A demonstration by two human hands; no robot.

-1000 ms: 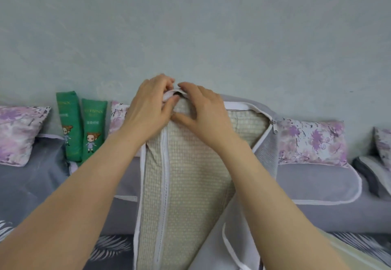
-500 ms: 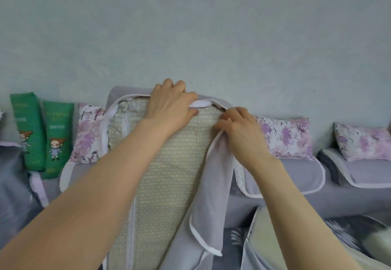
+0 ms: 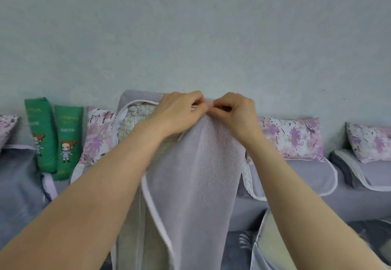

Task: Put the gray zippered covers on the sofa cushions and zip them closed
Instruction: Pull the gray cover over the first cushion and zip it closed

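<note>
gray zippered cover [image 3: 194,174] hangs upright in the centre of the view, in front of the sofa [image 3: 296,204]. its ribbed panel drapes down over the right part of the cushion [image 3: 131,126]. the cushion stands on end. its beige woven face is exposed at the upper left and along the lower left, where the cover is open. white piping borders the open edge, curving round the top left corner and running diagonally down the middle.

left hand [image 3: 179,113]: positioned at the top edge of the cover. fingers curled, with thumb and fingertips pinching the fabric at that edge.

right hand [image 3: 237,115]: positioned just beside the left hand, fingertips nearly touching it. fingers curled and pinching the same top edge. whether either hand holds a zipper pull cannot be told.

surroundings: the sofa runs along a pale wall [image 3: 190,37]. a floral pillow [image 3: 294,138] leans against the wall to the right of the cover. two green packages [image 3: 53,134] printed with a cartoon figure stand against the wall to the left. a second pale cushion [image 3: 273,246] lies at the lower right.
</note>
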